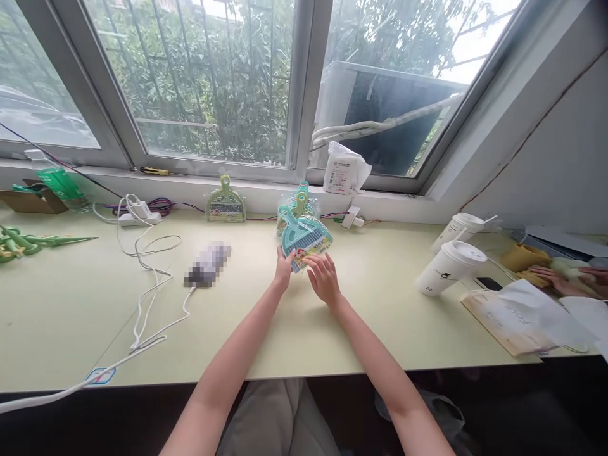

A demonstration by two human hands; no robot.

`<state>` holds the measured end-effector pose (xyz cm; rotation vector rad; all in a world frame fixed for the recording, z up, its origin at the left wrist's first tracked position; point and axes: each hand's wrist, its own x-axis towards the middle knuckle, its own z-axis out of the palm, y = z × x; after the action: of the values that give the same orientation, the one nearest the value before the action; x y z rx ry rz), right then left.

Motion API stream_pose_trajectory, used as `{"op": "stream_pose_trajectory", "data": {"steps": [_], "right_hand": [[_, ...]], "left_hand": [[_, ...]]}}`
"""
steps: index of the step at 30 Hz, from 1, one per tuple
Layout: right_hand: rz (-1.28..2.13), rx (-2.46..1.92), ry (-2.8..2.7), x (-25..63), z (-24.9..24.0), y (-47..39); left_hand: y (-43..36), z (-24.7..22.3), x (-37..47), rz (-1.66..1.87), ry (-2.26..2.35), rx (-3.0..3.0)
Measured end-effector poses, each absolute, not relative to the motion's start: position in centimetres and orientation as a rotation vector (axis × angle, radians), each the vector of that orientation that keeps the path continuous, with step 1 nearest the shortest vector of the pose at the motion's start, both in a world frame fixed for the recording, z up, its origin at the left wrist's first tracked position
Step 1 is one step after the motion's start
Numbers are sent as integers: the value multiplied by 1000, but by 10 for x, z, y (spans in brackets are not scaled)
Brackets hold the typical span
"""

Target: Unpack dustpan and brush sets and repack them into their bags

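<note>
A teal dustpan and brush set (306, 239) in clear packaging with a printed label is tilted above the table, its handle pointing up and left. My left hand (284, 267) grips its lower left corner, thumb on the front. Near the label at its lower right edge is my right hand (323, 277), fingers apart and bent; it may be touching the wrap. Just behind stands a row of similar sets, with a green handle (301, 201) in front. One more green set (226, 204) leans against the sill further left.
Left of my hands lie a blurred phone (208, 265), white cables (154, 297) and a power strip (140, 217). Green items (28, 244) are at far left. White cups (451, 266), a paper bag (510, 316) and another person's hands (558, 278) are at right.
</note>
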<state>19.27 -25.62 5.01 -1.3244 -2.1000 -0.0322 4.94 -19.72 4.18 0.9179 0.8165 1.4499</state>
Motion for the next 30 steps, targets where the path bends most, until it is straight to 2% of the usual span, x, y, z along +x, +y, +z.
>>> {"op": "stream_pose_trajectory", "data": {"steps": [4,7,10,16,24,30], "right_hand": [[330,-1364,-1867,198,39,-240],[764,-1284,-1482,201,29,-226],[1003,-1137,-1098,207,24,-217],[1166,-969,-819,223,23,-211],[1326,-981,-944,226,35,-218],[1396,-963,-996,227,41,-218]], "left_hand": [[-211,40,45,1462,826,929],[-214,42,39,1409,816,898],[-214,43,33,1298,770,953],[-209,41,18,895,836,1238],[-182,33,7,1268,1115,927],[-177,38,-6,1406,1085,874]]}}
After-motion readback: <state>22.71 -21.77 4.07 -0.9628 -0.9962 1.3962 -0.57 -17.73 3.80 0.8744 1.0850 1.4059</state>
